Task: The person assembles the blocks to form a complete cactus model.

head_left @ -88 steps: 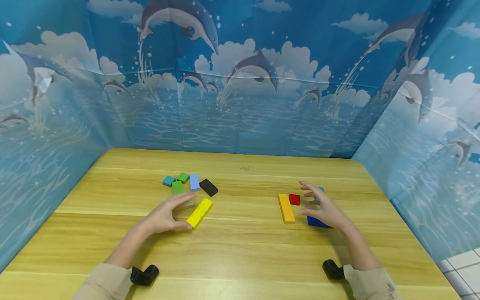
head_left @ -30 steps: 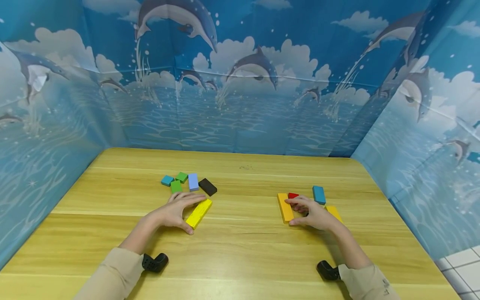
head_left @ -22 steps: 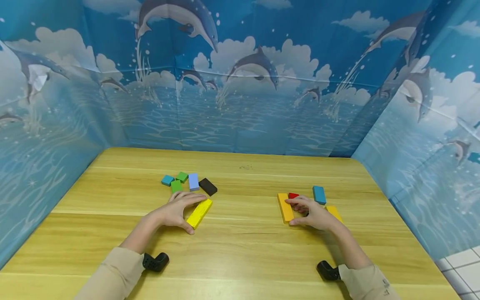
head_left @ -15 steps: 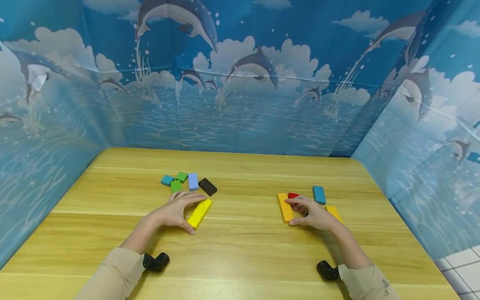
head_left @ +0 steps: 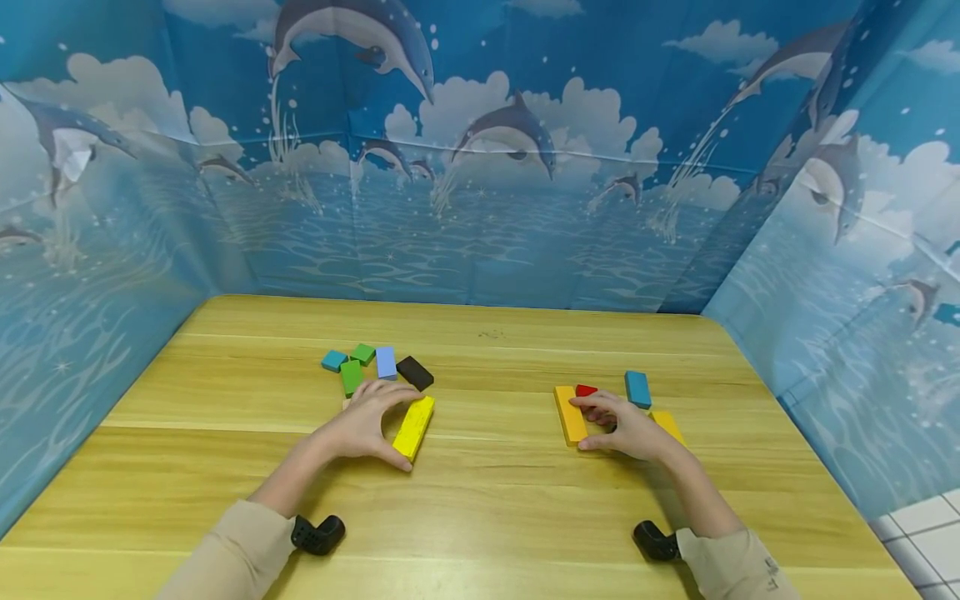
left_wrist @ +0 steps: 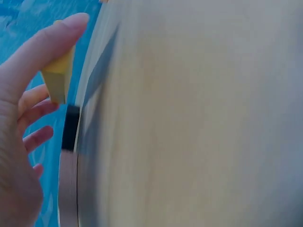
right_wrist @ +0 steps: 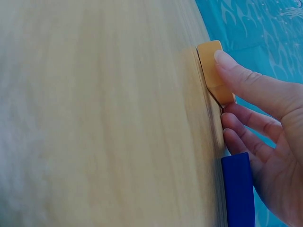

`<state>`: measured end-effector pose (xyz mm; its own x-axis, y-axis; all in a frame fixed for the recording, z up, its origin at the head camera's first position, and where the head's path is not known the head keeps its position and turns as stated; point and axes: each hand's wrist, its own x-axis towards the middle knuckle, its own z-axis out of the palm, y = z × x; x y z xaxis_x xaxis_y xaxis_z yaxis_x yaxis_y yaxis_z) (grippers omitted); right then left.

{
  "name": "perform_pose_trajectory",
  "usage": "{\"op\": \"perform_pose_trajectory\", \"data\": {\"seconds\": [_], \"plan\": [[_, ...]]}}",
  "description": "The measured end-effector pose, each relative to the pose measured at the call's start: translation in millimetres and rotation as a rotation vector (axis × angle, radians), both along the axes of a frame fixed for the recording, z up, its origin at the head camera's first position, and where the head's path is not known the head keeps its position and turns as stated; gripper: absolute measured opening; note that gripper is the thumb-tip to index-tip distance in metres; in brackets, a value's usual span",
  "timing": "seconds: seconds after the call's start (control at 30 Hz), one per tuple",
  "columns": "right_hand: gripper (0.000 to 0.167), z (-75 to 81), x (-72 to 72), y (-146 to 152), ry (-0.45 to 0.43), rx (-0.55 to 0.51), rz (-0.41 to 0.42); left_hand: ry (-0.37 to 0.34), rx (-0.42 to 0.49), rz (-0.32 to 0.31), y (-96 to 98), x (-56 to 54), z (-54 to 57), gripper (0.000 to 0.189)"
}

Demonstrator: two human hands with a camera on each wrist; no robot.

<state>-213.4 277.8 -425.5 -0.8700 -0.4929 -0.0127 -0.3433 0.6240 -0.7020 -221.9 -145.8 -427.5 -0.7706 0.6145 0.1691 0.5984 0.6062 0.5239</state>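
My left hand point(head_left: 367, 425) pinches a long yellow block point(head_left: 415, 427) between thumb and fingers. In the left wrist view a gap and a shadow show under the yellow block, so it is off the table. To the right, my right hand point(head_left: 632, 429) holds the ends of a long orange block point(head_left: 571, 415) between thumb and fingers; that block lies on the table. A red block point(head_left: 586, 390) beside it is partly covered by the fingers. Under the right hand is a dark blue block point(right_wrist: 238, 189), seen in the right wrist view.
Behind the left hand lie two green blocks, a teal block point(head_left: 334, 360), a periwinkle block point(head_left: 386, 363) and a black block point(head_left: 416, 372). A pale wooden block point(left_wrist: 68, 189) sits near that hand. Right of the right hand are a blue block point(head_left: 638, 389) and a yellow-orange block point(head_left: 667, 425).
My left hand has gripped the yellow block and shifted it slightly right, off the table. Earlier my right hand moved left from the blue blocks to the orange block, then stayed still.
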Motion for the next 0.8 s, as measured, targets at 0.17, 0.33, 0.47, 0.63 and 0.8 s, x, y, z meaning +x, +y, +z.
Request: {"op": "perform_pose_trajectory", "data": {"seconds": [0.17,0.33,0.47,0.63,0.8], "plan": [[0.062,0.6,0.3,0,0.003,0.002,0.002,0.001,0.042,0.035,20.9,10.7,0.9,0.092],[0.062,1.3,0.5,0,-0.002,-0.001,-0.001,0.024,0.062,0.079,45.5,26.4,-0.6,0.089],[0.062,1.0,0.2,0,-0.005,0.003,-0.006,0.023,0.060,0.090,63.0,40.0,-1.7,0.089],[0.062,0.2,0.1,1,0.004,-0.001,-0.002,0.013,0.066,0.085,78.8,53.3,-6.8,0.089],[0.062,0.7,0.8,1,0.009,0.000,-0.001,0.002,0.056,0.079,89.1,63.1,-15.2,0.090]]}}
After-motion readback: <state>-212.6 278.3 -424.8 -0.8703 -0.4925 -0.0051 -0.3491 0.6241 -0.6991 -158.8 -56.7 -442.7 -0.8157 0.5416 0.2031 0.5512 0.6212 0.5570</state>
